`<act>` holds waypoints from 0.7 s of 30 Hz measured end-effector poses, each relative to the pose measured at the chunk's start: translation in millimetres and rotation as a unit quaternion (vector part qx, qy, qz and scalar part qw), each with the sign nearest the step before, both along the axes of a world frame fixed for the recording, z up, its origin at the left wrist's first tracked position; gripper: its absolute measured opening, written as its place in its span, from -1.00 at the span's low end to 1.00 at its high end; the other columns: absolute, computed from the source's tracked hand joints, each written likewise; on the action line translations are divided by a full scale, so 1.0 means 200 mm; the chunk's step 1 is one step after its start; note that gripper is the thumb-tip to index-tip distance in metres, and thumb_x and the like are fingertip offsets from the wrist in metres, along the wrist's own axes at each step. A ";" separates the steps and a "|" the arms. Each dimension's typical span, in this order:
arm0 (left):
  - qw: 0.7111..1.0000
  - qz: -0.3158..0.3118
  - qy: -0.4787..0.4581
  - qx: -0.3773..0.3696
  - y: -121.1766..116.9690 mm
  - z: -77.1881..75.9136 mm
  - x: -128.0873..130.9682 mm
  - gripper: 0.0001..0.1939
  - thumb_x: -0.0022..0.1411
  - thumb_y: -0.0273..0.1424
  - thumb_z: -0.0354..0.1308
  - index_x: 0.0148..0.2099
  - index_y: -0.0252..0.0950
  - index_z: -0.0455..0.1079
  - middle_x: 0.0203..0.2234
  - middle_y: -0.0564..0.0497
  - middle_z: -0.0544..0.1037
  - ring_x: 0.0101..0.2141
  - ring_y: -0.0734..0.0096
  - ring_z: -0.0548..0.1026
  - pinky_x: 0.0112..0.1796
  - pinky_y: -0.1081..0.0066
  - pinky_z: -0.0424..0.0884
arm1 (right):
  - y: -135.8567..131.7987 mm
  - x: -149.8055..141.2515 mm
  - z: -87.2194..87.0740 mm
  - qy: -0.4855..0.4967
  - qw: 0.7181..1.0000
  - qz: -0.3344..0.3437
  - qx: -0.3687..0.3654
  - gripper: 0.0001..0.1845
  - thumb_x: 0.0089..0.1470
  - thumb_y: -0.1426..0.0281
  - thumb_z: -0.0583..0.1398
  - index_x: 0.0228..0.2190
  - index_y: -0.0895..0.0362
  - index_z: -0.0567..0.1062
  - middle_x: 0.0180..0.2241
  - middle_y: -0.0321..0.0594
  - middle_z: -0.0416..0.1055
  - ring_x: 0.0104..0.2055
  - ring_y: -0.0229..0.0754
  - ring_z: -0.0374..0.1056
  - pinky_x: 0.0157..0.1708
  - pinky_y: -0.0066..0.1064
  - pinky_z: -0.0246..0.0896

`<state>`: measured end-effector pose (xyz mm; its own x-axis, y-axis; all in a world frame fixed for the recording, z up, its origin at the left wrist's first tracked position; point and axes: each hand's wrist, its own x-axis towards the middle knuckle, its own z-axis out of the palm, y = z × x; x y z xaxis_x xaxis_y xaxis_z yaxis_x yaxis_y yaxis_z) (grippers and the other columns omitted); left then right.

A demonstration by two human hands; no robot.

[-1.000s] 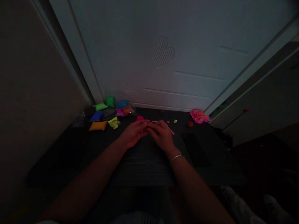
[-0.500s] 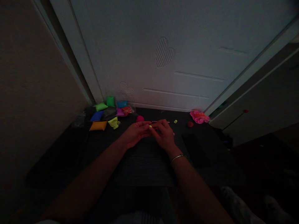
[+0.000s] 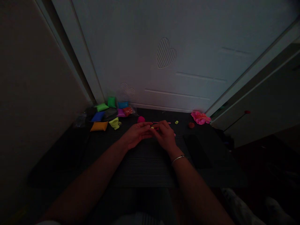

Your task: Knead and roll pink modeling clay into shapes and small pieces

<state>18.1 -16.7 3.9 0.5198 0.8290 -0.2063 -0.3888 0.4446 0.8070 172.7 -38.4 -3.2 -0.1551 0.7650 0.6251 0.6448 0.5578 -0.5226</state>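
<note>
A small piece of yellow modelling clay (image 3: 152, 127) is pinched between the fingertips of both hands, above the middle of the dark table. My left hand (image 3: 136, 135) reaches in from the left, its fingers pressed together around the clay. From the other side, my right hand (image 3: 165, 135) grips the same bit with thumb and forefinger. Just behind the hands lie a bright pink ball (image 3: 141, 119) and a thin pink stick (image 3: 169, 122), partly hidden by the right hand. A second yellow bit (image 3: 176, 122) rests to the right.
Coloured packets, among them an orange one (image 3: 99, 126) and a blue one (image 3: 97, 116), cluster at the back left beside a crumpled yellow packet (image 3: 115, 123). At right are a pink flower (image 3: 201, 117), a reddish-brown ball (image 3: 191, 125) and a flat black slab (image 3: 197, 151). A white door (image 3: 117, 47) stands behind.
The yellow clay between the fingertips has turned or shifted slightly, and the fingers have moved a little. Otherwise the hands stay in place; the view has drifted slightly.
</note>
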 end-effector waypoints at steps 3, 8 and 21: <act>1.000 0.017 0.004 -0.002 0.00 0.01 0.00 -0.78 0.06 -0.48 0.17 -0.17 -0.34 0.38 -0.36 -0.06 0.54 -0.36 0.44 0.50 -0.28 0.40 0.40 | 0.00 0.00 0.01 0.033 0.999 0.005 0.004 -0.80 0.08 0.37 0.07 -0.25 0.07 0.44 -0.37 -0.22 0.34 -0.31 -0.23 0.29 -0.29 -0.37 0.20; 0.997 0.074 0.015 -0.008 0.02 -0.01 0.00 -0.78 0.05 -0.49 0.18 -0.19 -0.34 0.37 -0.33 -0.08 0.54 -0.34 0.41 0.50 -0.26 0.35 0.42 | 0.02 0.03 0.00 0.204 0.976 -0.061 -0.043 -0.72 0.14 0.28 -0.05 -0.36 0.12 0.41 -0.53 -0.32 0.31 -0.53 -0.31 0.21 -0.52 -0.47 0.12; 0.995 0.096 0.037 0.002 0.02 -0.02 0.00 -0.79 0.03 -0.42 0.20 -0.23 -0.35 0.41 -0.36 -0.08 0.53 -0.36 0.44 0.48 -0.32 0.40 0.42 | 0.04 0.04 -0.01 0.246 0.966 -0.051 -0.052 -0.77 0.06 0.31 0.05 -0.28 0.11 0.43 -0.35 -0.23 0.38 -0.38 -0.27 0.29 -0.43 -0.45 0.18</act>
